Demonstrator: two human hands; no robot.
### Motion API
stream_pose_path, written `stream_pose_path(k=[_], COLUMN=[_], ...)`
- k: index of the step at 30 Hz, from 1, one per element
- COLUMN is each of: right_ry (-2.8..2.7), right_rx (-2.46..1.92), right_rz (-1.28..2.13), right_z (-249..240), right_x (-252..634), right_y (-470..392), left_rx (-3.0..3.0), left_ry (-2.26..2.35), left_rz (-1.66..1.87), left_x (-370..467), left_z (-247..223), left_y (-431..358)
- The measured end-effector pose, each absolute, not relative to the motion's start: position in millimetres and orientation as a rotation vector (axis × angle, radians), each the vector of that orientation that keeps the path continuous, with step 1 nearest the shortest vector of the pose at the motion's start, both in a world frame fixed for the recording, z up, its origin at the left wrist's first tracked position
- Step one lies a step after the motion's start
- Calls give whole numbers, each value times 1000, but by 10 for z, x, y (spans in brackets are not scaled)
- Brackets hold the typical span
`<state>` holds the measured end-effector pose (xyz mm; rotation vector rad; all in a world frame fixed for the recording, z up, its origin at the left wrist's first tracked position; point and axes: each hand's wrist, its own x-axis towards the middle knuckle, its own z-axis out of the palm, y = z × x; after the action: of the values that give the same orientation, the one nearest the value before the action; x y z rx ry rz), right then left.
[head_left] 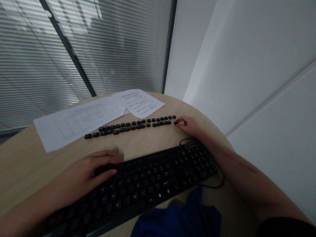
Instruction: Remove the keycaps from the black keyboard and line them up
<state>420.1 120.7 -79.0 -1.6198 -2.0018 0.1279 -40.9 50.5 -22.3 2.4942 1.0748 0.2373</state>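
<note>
A black keyboard (145, 181) lies slantwise across the near part of the table, some of its keys showing white letters. My left hand (96, 168) rests over its far left edge, thumb on the key side and fingers along the back rim, gripping it. Beyond the keyboard, loose black keycaps (127, 129) stand in two slanting rows. At the right end of the nearer row, my right hand (189, 125) pinches a single keycap (175, 123) between thumb and forefinger, at the tabletop.
Printed paper sheets (86, 117) lie behind the keycap rows on the round wooden table (138, 148). A blue cloth (177, 217) is at the near edge. The keyboard's cable (217, 186) loops at right. Blinds and a white wall stand behind.
</note>
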Motion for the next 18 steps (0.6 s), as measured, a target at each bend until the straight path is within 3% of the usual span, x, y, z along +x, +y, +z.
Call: stream_pose_path(k=[18], right_ry=[-2005], right_rx=[-1604], right_rz=[61], right_z=[-810], right_x=[4179], right_y=[1267], left_rx=[2467], left_ry=[1068], left_rz=[257], left_x=[-389], left_z=[-238], left_y=[514])
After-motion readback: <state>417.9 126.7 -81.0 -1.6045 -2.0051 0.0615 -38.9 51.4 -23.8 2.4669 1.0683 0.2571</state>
